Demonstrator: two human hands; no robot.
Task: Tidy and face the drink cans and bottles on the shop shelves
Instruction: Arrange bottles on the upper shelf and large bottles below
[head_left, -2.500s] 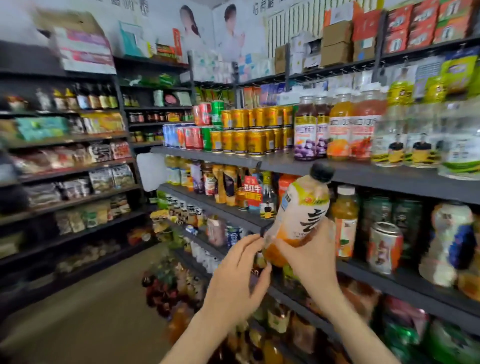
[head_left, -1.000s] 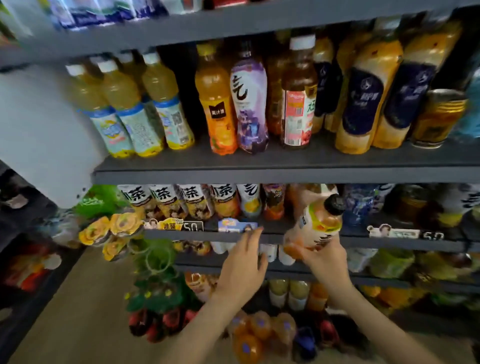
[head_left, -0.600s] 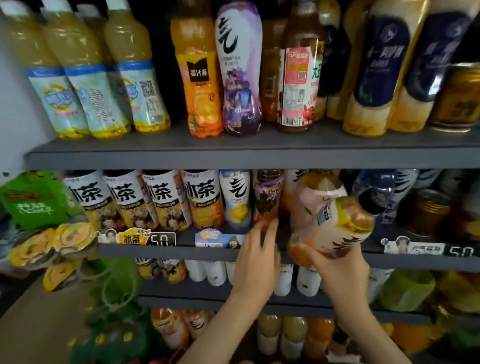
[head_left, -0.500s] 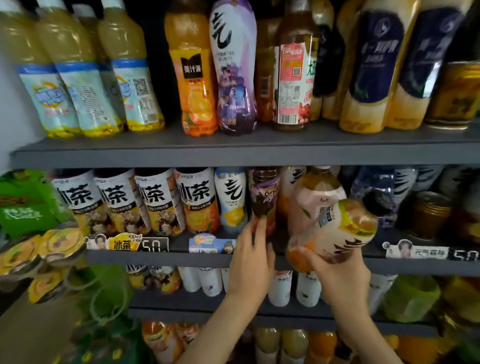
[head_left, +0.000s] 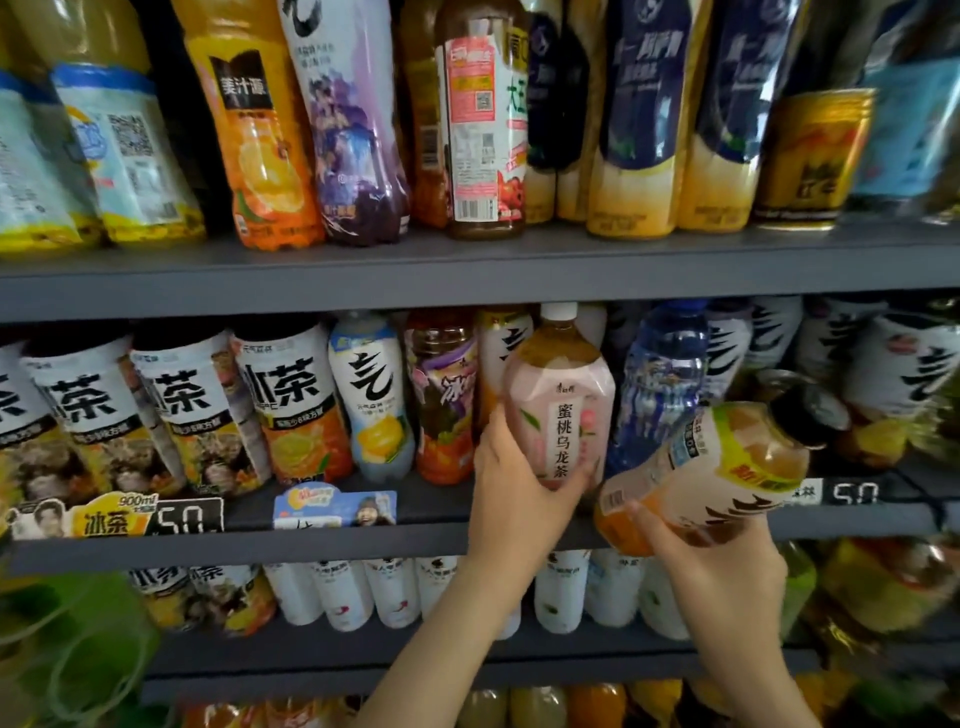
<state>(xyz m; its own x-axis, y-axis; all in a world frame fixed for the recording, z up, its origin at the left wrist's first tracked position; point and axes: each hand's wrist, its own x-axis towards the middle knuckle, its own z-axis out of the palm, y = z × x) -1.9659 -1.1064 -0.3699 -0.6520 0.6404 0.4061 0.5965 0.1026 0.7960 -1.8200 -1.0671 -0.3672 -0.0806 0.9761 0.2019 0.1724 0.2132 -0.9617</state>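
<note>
My left hand grips the lower part of a pink-labelled peach tea bottle with a white cap, standing upright on the middle shelf. My right hand holds an orange drink bottle with a black cap by its base. That bottle is tilted, cap pointing up and right, in front of the same shelf. Left of the pink bottle stand a purple-labelled bottle and a white bottle with a yellow fruit picture.
The top shelf carries tall juice and tea bottles and a gold can. Black-and-white tea bottles line the middle shelf's left. A blue bottle stands right of the pink one. White bottles fill the lower shelf. Price tags hang on the edge.
My left hand has moved right from the purple-labelled bottle and taken hold of the pink tea bottle. The view has come closer to the middle shelf. My right hand still holds the tilted orange bottle.
</note>
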